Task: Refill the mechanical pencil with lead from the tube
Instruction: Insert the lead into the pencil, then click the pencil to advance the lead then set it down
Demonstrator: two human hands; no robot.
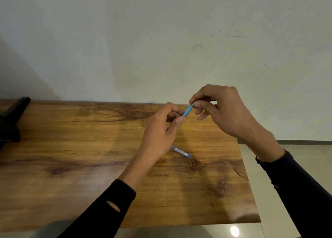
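A light blue mechanical pencil (187, 110) is held above the wooden table (80, 147), tilted up to the right. My left hand (159, 129) grips its lower part between thumb and fingers; most of the barrel is hidden in that hand. My right hand (221, 110) pinches the pencil's upper end with thumb and forefinger. The lead tube (181, 151), small, clear, with blue ends and a label, lies flat on the table below my left hand, partly hidden by it.
A dark object (12, 119) stands at the table's far left edge. The table meets a pale wall at the back. Its right edge (248, 174) drops to a tiled floor, and the near edge is close to me.
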